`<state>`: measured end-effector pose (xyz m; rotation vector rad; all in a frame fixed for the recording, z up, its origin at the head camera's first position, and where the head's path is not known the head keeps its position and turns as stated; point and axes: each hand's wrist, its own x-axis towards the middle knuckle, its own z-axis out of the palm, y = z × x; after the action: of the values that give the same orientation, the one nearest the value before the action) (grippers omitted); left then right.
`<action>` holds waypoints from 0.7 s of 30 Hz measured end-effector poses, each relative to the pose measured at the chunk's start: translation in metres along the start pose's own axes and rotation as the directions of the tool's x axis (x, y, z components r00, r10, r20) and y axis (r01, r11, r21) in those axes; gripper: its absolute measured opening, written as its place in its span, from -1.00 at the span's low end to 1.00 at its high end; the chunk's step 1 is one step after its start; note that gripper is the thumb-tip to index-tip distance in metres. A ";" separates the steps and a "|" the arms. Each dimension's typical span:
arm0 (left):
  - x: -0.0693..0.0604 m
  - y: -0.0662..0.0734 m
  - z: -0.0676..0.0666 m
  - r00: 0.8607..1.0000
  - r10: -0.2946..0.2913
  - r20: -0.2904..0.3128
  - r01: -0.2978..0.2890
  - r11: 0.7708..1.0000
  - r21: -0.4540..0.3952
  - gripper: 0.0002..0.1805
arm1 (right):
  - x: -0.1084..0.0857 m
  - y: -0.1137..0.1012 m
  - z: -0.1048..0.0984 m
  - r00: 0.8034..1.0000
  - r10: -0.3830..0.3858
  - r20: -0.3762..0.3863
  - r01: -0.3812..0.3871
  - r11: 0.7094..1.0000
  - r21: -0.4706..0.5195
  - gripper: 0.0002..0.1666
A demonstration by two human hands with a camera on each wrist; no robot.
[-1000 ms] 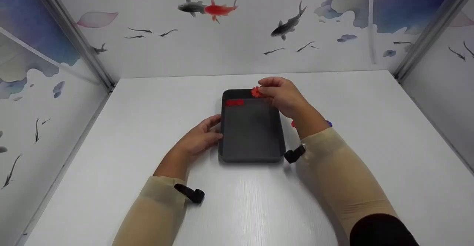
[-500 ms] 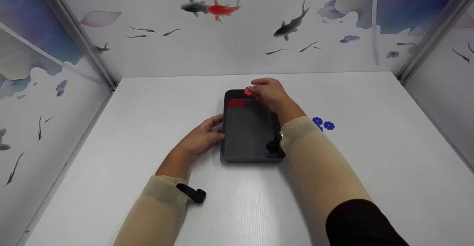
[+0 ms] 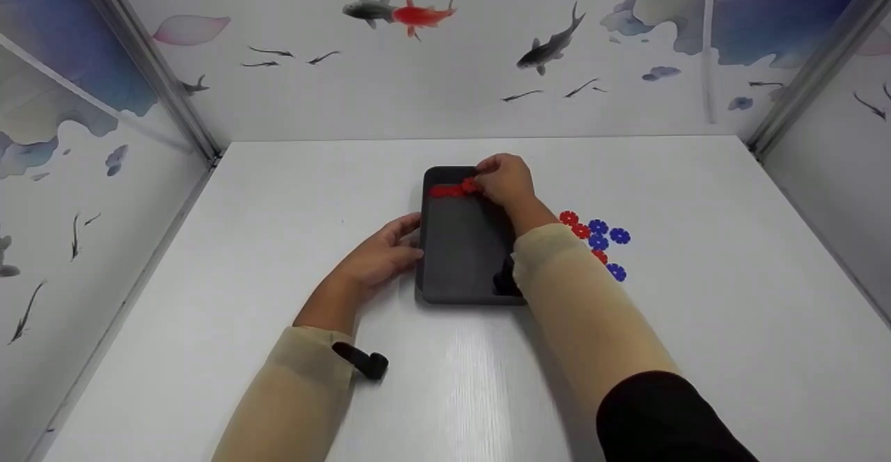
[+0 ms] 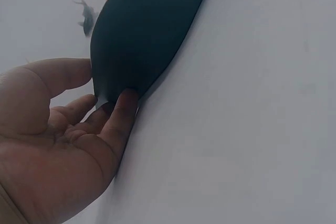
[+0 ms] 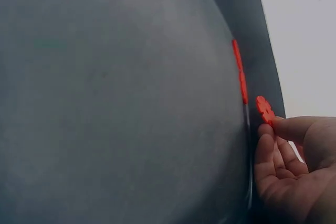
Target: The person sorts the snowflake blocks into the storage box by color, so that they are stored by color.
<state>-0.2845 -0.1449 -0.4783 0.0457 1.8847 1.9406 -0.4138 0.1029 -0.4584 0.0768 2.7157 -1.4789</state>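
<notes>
A dark grey rectangular tray (image 3: 456, 253) lies on the white table. My left hand (image 3: 379, 259) is at its left side; in the left wrist view the fingers (image 4: 123, 119) touch the tray's outer wall (image 4: 149, 22), relaxed rather than wrapped round it. At the tray's far end, my right hand (image 3: 509, 182) pinches a red flower-shaped disc (image 5: 264, 109) between thumb and fingertips. Red discs (image 3: 444, 191) lie in a row along the far inner edge, just left of the pinched one. In the right wrist view that row (image 5: 240, 72) sits apart from the held disc.
Right of the tray, partly behind the right sleeve, several loose discs lie on the table: red ones (image 3: 569, 218) and blue ones (image 3: 619, 236). Printed wall panels (image 3: 445, 86) stand along the back and sides of the table.
My right hand has moved left and then down with the red disc, bringing it beside the row in the tray. More loose discs show past the sleeve. The left hand stays put.
</notes>
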 end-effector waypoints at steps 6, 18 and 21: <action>0.001 0.000 0.000 1.000 0.001 -0.002 -0.001 1.000 0.003 -0.18 | 0.001 0.002 0.002 0.999 -0.034 -0.036 0.030 0.995 -0.094 -0.71; 0.002 -0.002 -0.003 1.000 0.016 0.010 -0.016 1.000 0.023 -0.16 | 0.001 0.002 0.005 0.993 -0.077 -0.094 0.061 0.985 -0.160 -0.76; 0.003 -0.001 -0.003 1.000 0.017 0.011 -0.017 1.000 0.026 -0.17 | 0.001 0.002 0.005 0.992 -0.077 -0.102 0.060 0.984 -0.165 -0.76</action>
<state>-0.2874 -0.1469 -0.4805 0.0801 1.9086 1.9229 -0.4147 0.0997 -0.4624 0.0588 2.9423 -1.2996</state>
